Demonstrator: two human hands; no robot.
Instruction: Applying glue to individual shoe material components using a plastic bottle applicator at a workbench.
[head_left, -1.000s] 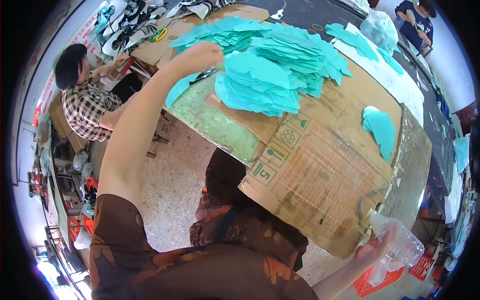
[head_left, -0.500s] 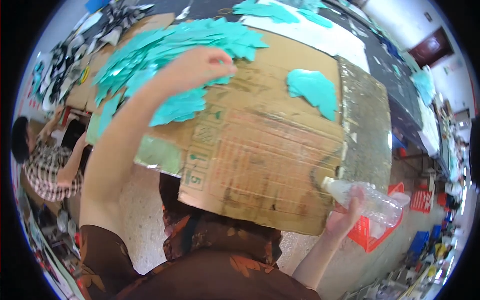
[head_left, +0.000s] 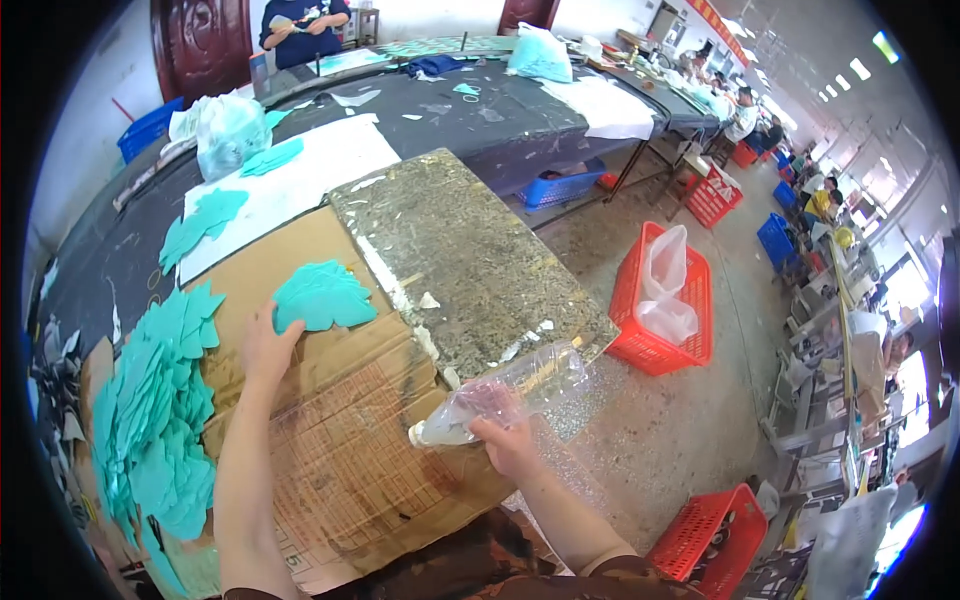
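Observation:
My right hand [head_left: 508, 447] is wrapped around a clear plastic bottle [head_left: 552, 378] with a white cap. The bottle lies tilted over the right edge of the cardboard [head_left: 350, 420], its cap pointing left. My left hand [head_left: 268, 345] is at the left edge of a small stack of teal cut pieces [head_left: 325, 297]. Thumb and fingers are apart there, the thumb touching the stack's lower edge. A big heap of similar teal pieces [head_left: 165, 410] spreads over the cardboard to the left of my left forearm.
A worn, speckled board [head_left: 470, 265] adjoins the cardboard. Beyond are a white sheet [head_left: 330, 155], a dark long table [head_left: 440, 115] and a bag of teal scraps [head_left: 232, 135]. Red baskets [head_left: 625, 335] stand on the floor at right. A person [head_left: 305, 30] stands across the table.
The view has turned to the right. My left hand has gone from above the big heap to the small stack. My right hand still holds the bottle.

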